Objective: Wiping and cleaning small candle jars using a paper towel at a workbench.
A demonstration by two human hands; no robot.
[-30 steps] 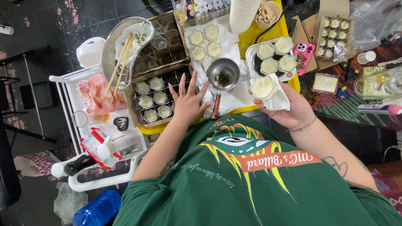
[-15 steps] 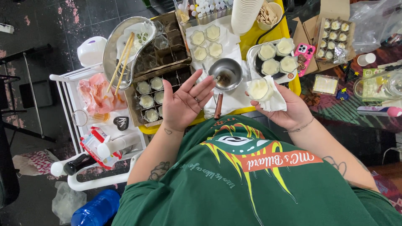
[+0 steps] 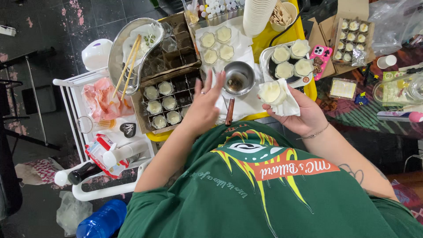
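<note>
My right hand (image 3: 302,115) holds a small glass cup of pale cream (image 3: 269,91) wrapped in a white tissue, just right of a small metal pot (image 3: 238,78) with a brown handle. My left hand (image 3: 203,105) is empty, its fingers spread and raised over the white paper beside the pot's left rim. A cardboard divider box (image 3: 164,102) with several filled cups lies to the left of that hand. A round metal tray (image 3: 287,61) behind my right hand carries more filled cups.
Wooden chopsticks (image 3: 126,66) rest in a metal bowl at the back left. A stack of white cups (image 3: 259,15), a pink phone (image 3: 320,61) and a carton of small cups (image 3: 351,39) stand at the back right. A white rack (image 3: 103,132) with bottles is on the left.
My left hand has lifted off the cardboard divider box and moved right toward the metal pot. My right hand has kept the wrapped cup nearly still.
</note>
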